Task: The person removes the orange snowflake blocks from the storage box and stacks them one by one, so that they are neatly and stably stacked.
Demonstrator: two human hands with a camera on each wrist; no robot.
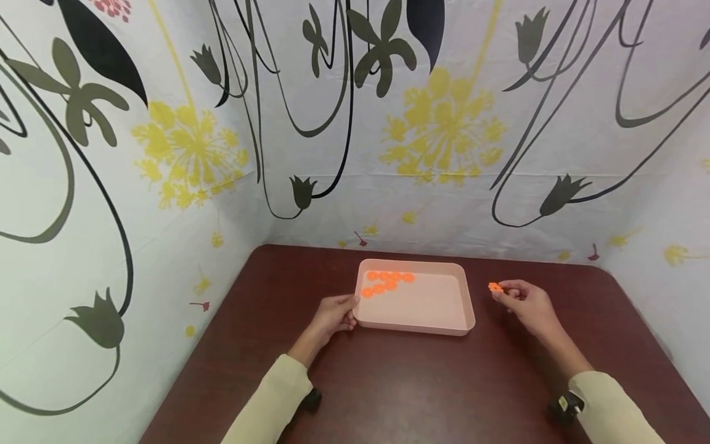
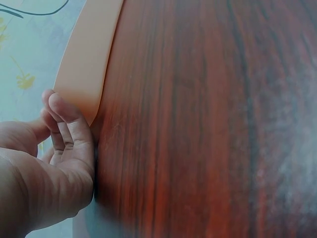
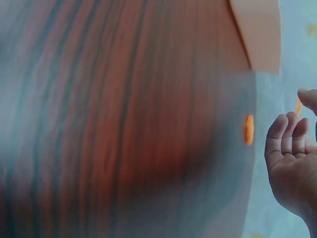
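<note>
A light pink tray [image 1: 413,308] holds several small orange flower-shaped pieces [image 1: 395,277] in two rows at its upper left. My left hand [image 1: 333,317] grips the tray's left side, thumb at the rim; in the left wrist view the fingers of the hand [image 2: 59,163] curl against the corner of the tray [image 2: 89,59]. Right of the tray, my right hand [image 1: 527,305] pinches one orange piece [image 1: 495,287] between thumb and index finger. The right wrist view has that piece [image 3: 298,106] at the thumb of the hand [image 3: 297,163], and another orange piece [image 3: 249,129] by the table's edge.
The dark red-brown wooden table [image 1: 410,382] reaches back to a white cloth [image 1: 355,222] printed with flowers and stems. The same kind of cloth hangs at the left and right. Black devices [image 1: 566,406] are strapped at both wrists.
</note>
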